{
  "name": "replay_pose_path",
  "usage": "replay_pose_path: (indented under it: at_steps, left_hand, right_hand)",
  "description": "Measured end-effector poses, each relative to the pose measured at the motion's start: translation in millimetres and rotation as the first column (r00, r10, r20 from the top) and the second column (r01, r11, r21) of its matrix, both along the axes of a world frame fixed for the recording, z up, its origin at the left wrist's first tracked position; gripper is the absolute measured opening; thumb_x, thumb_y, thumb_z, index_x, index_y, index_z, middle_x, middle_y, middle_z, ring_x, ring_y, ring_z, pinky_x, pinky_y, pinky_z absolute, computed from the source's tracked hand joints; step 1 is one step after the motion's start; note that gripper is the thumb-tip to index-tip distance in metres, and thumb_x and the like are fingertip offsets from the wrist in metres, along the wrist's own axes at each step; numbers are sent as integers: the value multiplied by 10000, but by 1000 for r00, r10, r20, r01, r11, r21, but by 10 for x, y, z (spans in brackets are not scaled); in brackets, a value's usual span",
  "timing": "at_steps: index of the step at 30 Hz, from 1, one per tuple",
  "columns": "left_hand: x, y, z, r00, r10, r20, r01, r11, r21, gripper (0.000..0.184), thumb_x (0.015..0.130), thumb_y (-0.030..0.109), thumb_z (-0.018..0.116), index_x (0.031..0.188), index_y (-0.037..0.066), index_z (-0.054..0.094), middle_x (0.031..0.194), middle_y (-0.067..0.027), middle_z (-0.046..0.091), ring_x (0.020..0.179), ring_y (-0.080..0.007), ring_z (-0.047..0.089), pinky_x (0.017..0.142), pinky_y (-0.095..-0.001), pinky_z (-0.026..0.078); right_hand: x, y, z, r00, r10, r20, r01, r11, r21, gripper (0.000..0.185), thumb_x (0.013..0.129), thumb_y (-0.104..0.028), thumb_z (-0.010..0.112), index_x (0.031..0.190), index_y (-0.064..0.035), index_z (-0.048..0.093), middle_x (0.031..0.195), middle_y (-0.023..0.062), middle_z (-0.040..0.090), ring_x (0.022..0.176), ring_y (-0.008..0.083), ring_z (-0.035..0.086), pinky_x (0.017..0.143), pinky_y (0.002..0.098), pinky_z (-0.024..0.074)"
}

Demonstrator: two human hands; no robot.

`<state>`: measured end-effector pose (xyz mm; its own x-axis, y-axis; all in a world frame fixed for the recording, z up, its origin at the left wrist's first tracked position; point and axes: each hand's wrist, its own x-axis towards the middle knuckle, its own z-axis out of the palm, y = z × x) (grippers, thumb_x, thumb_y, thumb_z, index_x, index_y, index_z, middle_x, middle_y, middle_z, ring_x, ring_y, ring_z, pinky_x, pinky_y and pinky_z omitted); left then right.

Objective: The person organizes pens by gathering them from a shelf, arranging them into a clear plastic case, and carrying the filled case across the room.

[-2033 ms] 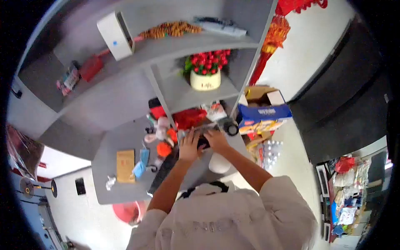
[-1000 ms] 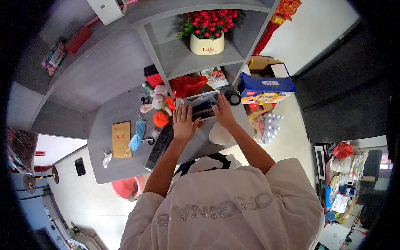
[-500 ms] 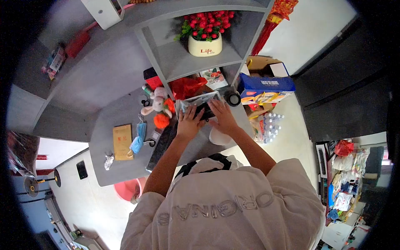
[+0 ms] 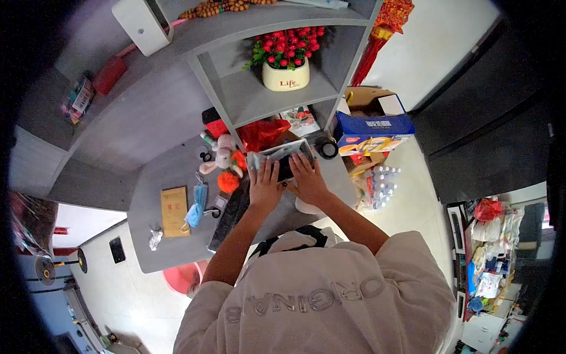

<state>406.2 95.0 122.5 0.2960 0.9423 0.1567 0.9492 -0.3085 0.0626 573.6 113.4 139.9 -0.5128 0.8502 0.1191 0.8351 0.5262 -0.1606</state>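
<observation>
1. Pale floor surrounds the furniture, with a tall dark panel along the right of the view.
2. A grey shelf unit rises over the back of the desk; a cream pot of red berries stands in one compartment.
3. The grey desk has a smooth, plain top with a rounded corner at the person's left.
4. A blue carton, flaps raised, stands beyond the desk's right side, with bottles near it.
5. The rectangular box lies towards the back of the desk, in front of a red plastic bag. Its long axis runs left to right across the person's front, the right end angled slightly farther away. Its broad face is upward: a light rim at the far edge, a bluish-white patch on the left, black towards the middle and right. The hands hide much of the near edge; its contents are unclear.
6. The left hand is open, palm down, fingers extended over the box's left part.
7. The right hand is likewise open, fingers spread over its right part; the thumbs nearly meet.
8. A plush rabbit sits just left of the box.
9. A small black ring-like item lies just right of it.
</observation>
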Motion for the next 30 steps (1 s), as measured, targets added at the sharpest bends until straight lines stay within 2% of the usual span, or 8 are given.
replay_pose_path:
  at_steps: [6,9,12,18,21,24,27,30]
  left_hand:
    - [1,-105,-40,1000,-10,-14,10,999,-48,664,805,363,518,1346,69,270,1382,-158,270,1285,-296,252,1027,-524,168]
    - [16,-146,-5,1000,12,29,-11,999,-53,666,806,351,523,1350,69,261,1387,-158,262,1286,-296,251,1029,-521,172]
    - [59,-109,-3,999,-4,54,8,997,-73,667,811,327,522,1358,71,239,1393,-152,252,1292,-292,241,1035,-504,179]
    - [90,36,-44,997,-38,74,50,985,-163,654,809,267,518,1359,59,231,1399,-136,245,1294,-287,237,1045,-449,198]
    - [82,30,-87,997,-33,76,45,986,-161,659,801,255,526,1355,48,235,1402,-133,238,1293,-284,238,1045,-439,206]
    - [92,46,-57,999,-38,37,43,989,-145,677,796,257,537,1357,44,225,1405,-131,228,1292,-281,240,1041,-440,212]
    - [72,77,-54,997,-78,23,80,989,-124,701,787,266,554,1360,46,215,1405,-130,225,1292,-278,243,1034,-447,222]
    - [41,119,-118,994,-109,1,108,983,-151,720,778,275,569,1361,47,213,1407,-132,221,1296,-273,237,1028,-459,230]
  right_hand:
    - [40,-117,50,991,4,133,5,997,-73,720,799,-427,515,1320,5,271,1396,156,218,1312,296,153,988,578,190]
    - [88,-228,-16,1000,4,3,-4,999,-37,712,805,-425,507,1322,3,269,1395,155,226,1310,304,162,990,581,182]
    - [81,-175,-104,1000,13,-27,-12,998,65,697,821,-442,471,1329,-8,270,1398,154,232,1305,310,178,1010,562,160]
    - [35,-17,-69,1000,2,29,1,996,-87,661,838,-433,452,1318,-9,289,1394,147,250,1300,277,216,1031,481,199]
    - [59,-52,-43,1000,5,-5,-5,999,-44,659,816,-432,488,1288,3,344,1371,156,298,1265,286,284,1035,442,209]
    - [48,-54,-55,999,-4,-49,3,1000,-16,655,807,-440,495,1271,6,372,1353,159,327,1259,290,295,1038,440,202]
    - [26,-24,-105,999,-23,-32,22,999,-48,666,817,-429,476,1310,-13,310,1376,148,285,1279,282,257,1035,453,203]
    - [-3,-5,-109,1000,-9,4,9,999,42,670,798,-453,495,1264,14,374,1352,169,323,1256,294,298,1038,428,205]
